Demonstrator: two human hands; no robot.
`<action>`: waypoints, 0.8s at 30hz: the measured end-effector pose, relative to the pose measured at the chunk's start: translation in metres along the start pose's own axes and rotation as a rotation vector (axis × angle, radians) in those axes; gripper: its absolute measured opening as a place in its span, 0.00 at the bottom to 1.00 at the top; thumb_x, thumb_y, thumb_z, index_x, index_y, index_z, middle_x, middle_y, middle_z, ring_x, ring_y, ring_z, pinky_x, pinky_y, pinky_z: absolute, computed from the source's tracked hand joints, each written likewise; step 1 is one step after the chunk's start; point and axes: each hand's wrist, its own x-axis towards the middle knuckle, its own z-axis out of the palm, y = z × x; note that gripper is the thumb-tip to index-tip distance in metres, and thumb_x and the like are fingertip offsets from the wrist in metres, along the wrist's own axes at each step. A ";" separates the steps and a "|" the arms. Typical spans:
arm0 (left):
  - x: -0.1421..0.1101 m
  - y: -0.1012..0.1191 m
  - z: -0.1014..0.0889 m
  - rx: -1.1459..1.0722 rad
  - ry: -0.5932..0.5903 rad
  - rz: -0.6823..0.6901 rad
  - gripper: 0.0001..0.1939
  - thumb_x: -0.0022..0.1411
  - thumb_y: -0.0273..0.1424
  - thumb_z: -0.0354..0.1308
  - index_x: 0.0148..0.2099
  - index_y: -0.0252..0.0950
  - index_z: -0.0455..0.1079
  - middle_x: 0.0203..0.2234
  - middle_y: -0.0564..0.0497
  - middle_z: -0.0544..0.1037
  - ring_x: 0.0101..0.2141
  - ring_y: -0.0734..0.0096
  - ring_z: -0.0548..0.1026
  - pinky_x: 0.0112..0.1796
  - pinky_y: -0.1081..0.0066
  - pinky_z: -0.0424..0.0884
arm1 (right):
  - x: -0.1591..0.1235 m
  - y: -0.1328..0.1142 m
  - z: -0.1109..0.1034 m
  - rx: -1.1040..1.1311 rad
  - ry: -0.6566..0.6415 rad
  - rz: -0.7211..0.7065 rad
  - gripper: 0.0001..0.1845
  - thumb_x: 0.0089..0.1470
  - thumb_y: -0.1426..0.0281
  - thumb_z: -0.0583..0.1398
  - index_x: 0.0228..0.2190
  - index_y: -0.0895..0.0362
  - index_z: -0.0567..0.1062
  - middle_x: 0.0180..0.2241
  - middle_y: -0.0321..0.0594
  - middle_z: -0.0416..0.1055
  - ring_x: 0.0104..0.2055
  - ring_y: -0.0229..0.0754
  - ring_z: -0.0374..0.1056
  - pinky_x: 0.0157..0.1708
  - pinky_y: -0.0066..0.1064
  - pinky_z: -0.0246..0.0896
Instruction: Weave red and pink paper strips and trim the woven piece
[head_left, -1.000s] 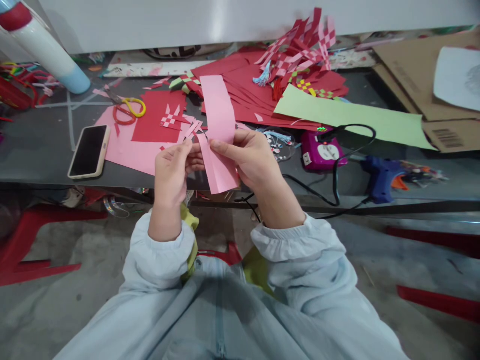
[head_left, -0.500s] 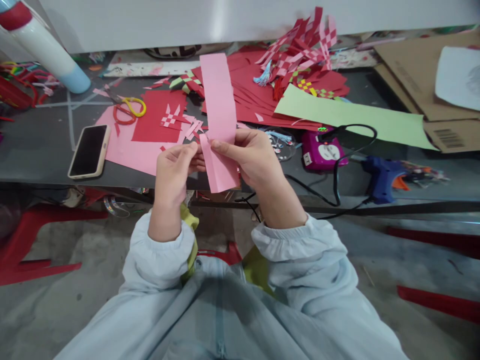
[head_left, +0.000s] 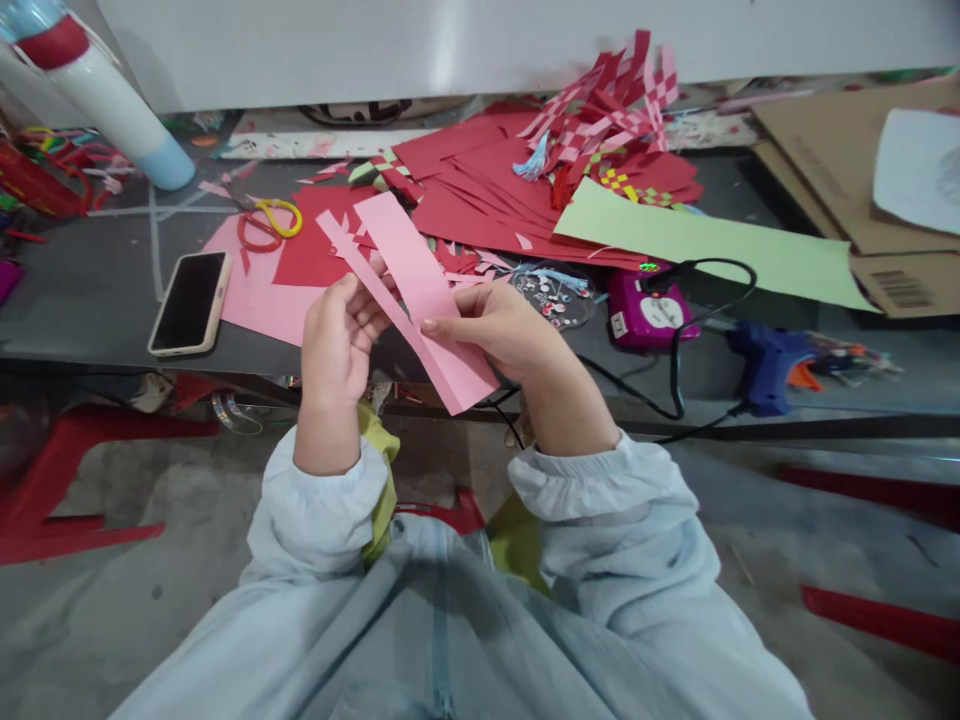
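Observation:
A sheet of pink paper (head_left: 415,262) is held up over the table's front edge. It is split lengthwise into a wide piece and a narrow strip (head_left: 367,270), still joined near the bottom. My right hand (head_left: 506,325) is closed on the lower part, thumb on top and fingers behind. My left hand (head_left: 337,335) is beside the narrow strip, its fingers partly spread and reaching behind it. The thumb stands apart from the paper, and the strip's upper end is free. The left fingertips are partly hidden by the strip.
Scissors (head_left: 270,225) and a phone (head_left: 191,303) lie left, with a bottle (head_left: 127,115) behind. Red paper sheets (head_left: 480,205) are piled at the back. Green paper (head_left: 697,240), a purple power box (head_left: 651,308), its black cable and a blue glue gun (head_left: 769,365) lie right.
The pink paper has tilted left and down, and the split has opened, parting the narrow strip from the wide piece. My left hand has loosened its pinch and its fingers have spread.

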 end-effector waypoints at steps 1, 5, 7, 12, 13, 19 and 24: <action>0.000 0.000 -0.001 0.007 0.012 0.013 0.16 0.58 0.44 0.59 0.40 0.38 0.77 0.40 0.45 0.84 0.44 0.63 0.81 0.39 0.71 0.77 | 0.000 0.000 0.000 -0.017 -0.006 0.013 0.14 0.36 0.62 0.72 0.19 0.58 0.78 0.18 0.32 0.68 0.20 0.32 0.59 0.21 0.28 0.51; 0.001 0.002 -0.005 0.033 0.036 0.069 0.16 0.58 0.44 0.61 0.38 0.37 0.77 0.37 0.45 0.84 0.44 0.63 0.81 0.39 0.73 0.77 | -0.001 0.002 -0.003 -0.050 0.011 -0.007 0.13 0.36 0.64 0.73 0.18 0.58 0.77 0.17 0.33 0.68 0.20 0.35 0.61 0.21 0.29 0.53; 0.000 0.003 -0.006 0.026 0.034 0.085 0.15 0.57 0.43 0.62 0.37 0.36 0.78 0.36 0.45 0.84 0.42 0.64 0.82 0.38 0.73 0.77 | -0.001 0.003 -0.003 -0.060 0.008 -0.019 0.13 0.36 0.63 0.73 0.18 0.58 0.77 0.17 0.33 0.69 0.20 0.35 0.62 0.20 0.28 0.53; 0.001 0.005 -0.009 0.029 0.044 0.087 0.14 0.56 0.43 0.64 0.36 0.37 0.78 0.35 0.47 0.84 0.40 0.67 0.82 0.36 0.75 0.76 | -0.002 0.003 -0.003 -0.067 -0.032 0.000 0.14 0.36 0.62 0.73 0.16 0.57 0.76 0.17 0.33 0.69 0.19 0.33 0.60 0.18 0.27 0.50; 0.001 0.005 -0.009 0.032 0.046 0.089 0.14 0.56 0.43 0.64 0.36 0.37 0.78 0.35 0.47 0.84 0.40 0.67 0.82 0.36 0.75 0.76 | -0.002 0.003 -0.003 -0.069 -0.030 0.004 0.14 0.37 0.63 0.73 0.16 0.57 0.76 0.16 0.33 0.68 0.19 0.33 0.60 0.18 0.27 0.50; 0.001 0.004 -0.010 0.040 0.043 0.095 0.14 0.57 0.43 0.63 0.37 0.36 0.78 0.35 0.47 0.84 0.41 0.67 0.82 0.38 0.75 0.76 | -0.001 0.004 -0.002 -0.072 -0.018 0.016 0.15 0.36 0.63 0.73 0.15 0.57 0.74 0.16 0.33 0.68 0.20 0.35 0.62 0.19 0.28 0.52; 0.000 0.002 -0.008 -0.009 0.040 0.119 0.10 0.56 0.38 0.65 0.33 0.36 0.77 0.32 0.49 0.84 0.36 0.71 0.82 0.34 0.77 0.75 | 0.001 0.003 0.001 -0.041 0.032 0.025 0.14 0.35 0.64 0.73 0.17 0.58 0.76 0.17 0.34 0.69 0.21 0.34 0.61 0.19 0.27 0.51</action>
